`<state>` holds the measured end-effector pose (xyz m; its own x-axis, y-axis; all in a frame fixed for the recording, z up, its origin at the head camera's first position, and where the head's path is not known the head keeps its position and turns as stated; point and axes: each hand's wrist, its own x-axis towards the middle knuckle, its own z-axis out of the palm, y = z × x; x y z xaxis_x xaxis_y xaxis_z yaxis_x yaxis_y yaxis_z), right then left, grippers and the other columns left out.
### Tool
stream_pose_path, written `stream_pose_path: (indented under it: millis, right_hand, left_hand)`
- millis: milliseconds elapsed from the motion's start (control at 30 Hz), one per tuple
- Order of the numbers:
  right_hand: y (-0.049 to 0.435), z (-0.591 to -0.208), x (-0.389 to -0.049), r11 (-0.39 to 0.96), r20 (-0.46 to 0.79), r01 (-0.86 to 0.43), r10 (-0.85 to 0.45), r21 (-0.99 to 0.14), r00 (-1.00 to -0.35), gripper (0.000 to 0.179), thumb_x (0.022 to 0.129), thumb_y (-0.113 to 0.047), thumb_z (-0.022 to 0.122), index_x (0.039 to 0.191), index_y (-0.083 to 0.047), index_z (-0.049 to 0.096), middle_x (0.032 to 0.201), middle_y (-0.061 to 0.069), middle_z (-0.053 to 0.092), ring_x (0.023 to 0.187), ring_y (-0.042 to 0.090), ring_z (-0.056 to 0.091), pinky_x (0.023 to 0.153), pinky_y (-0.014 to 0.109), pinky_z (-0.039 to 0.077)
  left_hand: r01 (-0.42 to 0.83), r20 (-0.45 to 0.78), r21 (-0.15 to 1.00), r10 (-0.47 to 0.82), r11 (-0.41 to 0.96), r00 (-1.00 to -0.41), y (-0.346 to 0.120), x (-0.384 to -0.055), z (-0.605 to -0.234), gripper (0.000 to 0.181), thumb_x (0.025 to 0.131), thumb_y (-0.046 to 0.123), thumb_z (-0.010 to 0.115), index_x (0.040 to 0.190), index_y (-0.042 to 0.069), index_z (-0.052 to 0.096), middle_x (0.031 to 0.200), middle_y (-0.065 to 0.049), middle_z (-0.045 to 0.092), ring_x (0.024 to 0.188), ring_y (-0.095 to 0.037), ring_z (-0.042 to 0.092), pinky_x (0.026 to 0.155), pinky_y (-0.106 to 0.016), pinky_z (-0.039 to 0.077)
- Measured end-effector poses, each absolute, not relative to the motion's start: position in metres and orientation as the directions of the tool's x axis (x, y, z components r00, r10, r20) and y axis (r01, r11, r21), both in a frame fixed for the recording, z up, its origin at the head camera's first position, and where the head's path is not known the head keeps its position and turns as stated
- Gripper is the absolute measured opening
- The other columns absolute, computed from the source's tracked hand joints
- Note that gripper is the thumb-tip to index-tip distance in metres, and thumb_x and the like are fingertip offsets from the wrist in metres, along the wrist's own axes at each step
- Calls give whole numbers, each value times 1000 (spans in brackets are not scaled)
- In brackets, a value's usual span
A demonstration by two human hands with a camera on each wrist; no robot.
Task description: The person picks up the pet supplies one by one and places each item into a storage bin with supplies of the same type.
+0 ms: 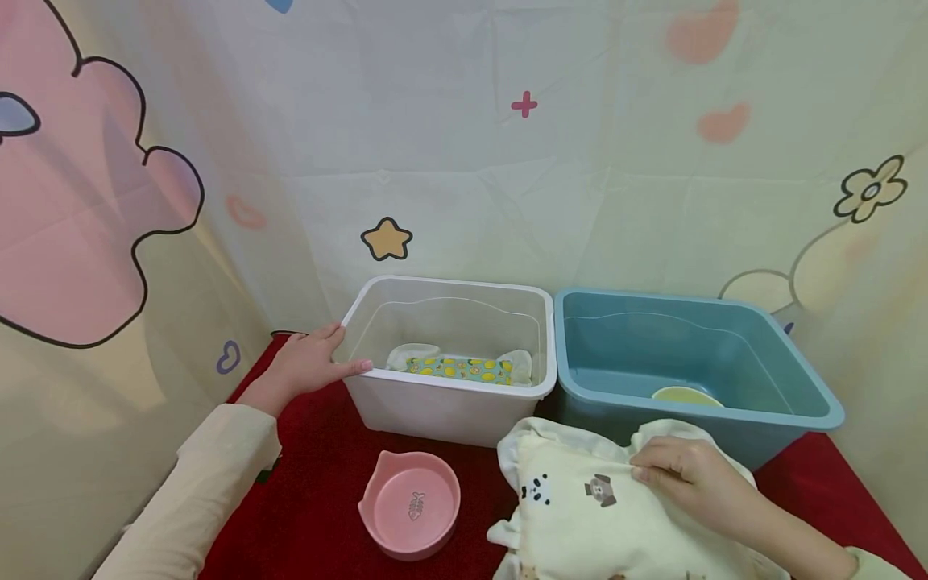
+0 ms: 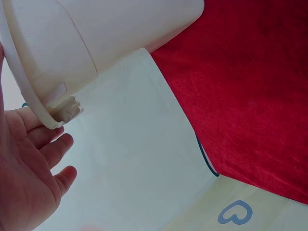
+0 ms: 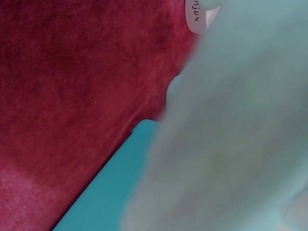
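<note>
A cream pillow (image 1: 573,499) with a ruffled edge and printed animal faces is pinched along its upper part by my right hand (image 1: 689,479). It hangs tilted before the blue bin (image 1: 696,415), hiding part of its front. The right wrist view has the pillow (image 3: 231,130) blurred and close. My left hand (image 1: 308,362) touches the near left corner of the white bin (image 1: 442,411). Its thumb lies over the front rim. From the left wrist view, the fingers of this hand (image 2: 29,168) are loosely extended by the bin's rim (image 2: 29,94).
Inside the white bin lies a ruffled cloth item with a lemon print (image 1: 460,369). A pale yellow round object (image 1: 687,395) shows partly in the blue bin. On the red cloth (image 1: 312,499) stands a pink cat-eared bowl (image 1: 406,515). A printed curtain (image 1: 464,201) hangs behind.
</note>
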<state>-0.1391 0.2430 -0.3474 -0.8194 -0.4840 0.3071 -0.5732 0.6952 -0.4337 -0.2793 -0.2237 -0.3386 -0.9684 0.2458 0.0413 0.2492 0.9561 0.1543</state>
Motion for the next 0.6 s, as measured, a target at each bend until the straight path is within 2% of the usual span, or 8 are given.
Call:
stream_pose_path:
  millis: [333,600]
  right_hand:
    - [242,-345,-138,691,330,-589,-488,-419,-808,13,73,-12,69,86,-12,70,79,-7,68,73,-3,54,64,14,50]
    - [242,-338,-140,714,285,-553,-473,-430,-833,14,74,-15,68,88,-13,70,81,-6,68,74,-2,55,66,13,50]
  left_hand:
    - [247,41,159,244,956,-969,-224,-280,-340,94,75,71,40,137,2,28,142,-21,27,128,-37,30,100,-57,23]
    - [252,43,162,248,954,-968,-223,-279,-339,93,76,70,40,137,1,28,142,-21,27,128,-37,30,100,-57,23]
